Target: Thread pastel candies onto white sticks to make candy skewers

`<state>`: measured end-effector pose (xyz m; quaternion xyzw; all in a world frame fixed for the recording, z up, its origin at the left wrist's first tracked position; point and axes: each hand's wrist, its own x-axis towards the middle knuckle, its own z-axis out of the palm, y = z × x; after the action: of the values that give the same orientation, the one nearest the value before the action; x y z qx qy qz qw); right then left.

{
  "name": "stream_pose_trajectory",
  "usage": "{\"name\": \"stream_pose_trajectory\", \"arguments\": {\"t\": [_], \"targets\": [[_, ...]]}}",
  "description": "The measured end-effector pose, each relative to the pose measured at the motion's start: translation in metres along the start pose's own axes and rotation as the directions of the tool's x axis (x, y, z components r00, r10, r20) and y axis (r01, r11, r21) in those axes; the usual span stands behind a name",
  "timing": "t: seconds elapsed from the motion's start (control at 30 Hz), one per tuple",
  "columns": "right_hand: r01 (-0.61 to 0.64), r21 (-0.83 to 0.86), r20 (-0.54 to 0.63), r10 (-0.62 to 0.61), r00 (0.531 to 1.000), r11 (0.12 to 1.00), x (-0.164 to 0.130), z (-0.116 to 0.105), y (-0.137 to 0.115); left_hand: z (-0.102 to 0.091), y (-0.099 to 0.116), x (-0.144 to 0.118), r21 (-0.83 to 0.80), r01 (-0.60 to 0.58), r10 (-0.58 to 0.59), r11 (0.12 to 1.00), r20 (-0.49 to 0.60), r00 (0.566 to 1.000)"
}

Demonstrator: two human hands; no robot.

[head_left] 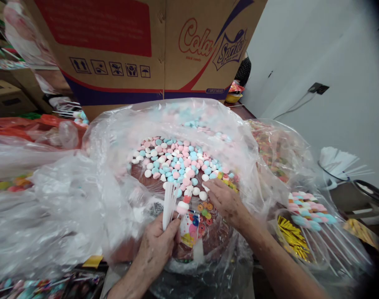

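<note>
Left hand [156,245]: clenched around a bundle of white sticks [168,204], one tipped with a pink candy [182,207]
Right hand [226,201]: fingers down among the loose candies [173,164], grip hidden; cannot tell
Candies: pink, blue, white; heaped inside the clear plastic bag [114,182]
Behind: cardboard box [146,50]
Right side: finished candy sticks [311,214] in another bag

Glossy crinkled clear plastic bag [92,195], matt printed cardboard box [121,50]
</note>
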<state>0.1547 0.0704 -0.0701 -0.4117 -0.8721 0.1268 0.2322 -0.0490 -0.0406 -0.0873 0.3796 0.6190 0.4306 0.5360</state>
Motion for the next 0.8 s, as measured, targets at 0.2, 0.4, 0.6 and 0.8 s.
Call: {"name": "stream_pose_trajectory", "arguments": {"t": [0.2, 0.4, 0.6, 0.8], "targets": [[0.017, -0.173, -0.015, -0.02, 1.0, 0.985, -0.008, 0.014, -0.006, 0.0, 0.0, 0.0, 0.004, 0.016, -0.016, 1.0, -0.001, 1.0], [0.082, -0.252, -0.055, -0.099, 0.994, 0.964, -0.008, 0.019, -0.005, 0.0, 0.003, -0.001, 0.023, 0.025, -0.024, 0.999, -0.013, 1.0], [0.095, -0.31, 0.054, -0.082, 0.995, 0.946, -0.011, 0.023, -0.003, 0.001, 0.0, -0.001, 0.032, 0.043, -0.043, 0.999, -0.005, 0.999], [0.024, -0.297, 0.103, 0.008, 0.995, 0.955, -0.012, 0.024, -0.014, 0.001, 0.001, -0.001, 0.006, 0.032, -0.032, 0.999, -0.004, 0.999]]}}
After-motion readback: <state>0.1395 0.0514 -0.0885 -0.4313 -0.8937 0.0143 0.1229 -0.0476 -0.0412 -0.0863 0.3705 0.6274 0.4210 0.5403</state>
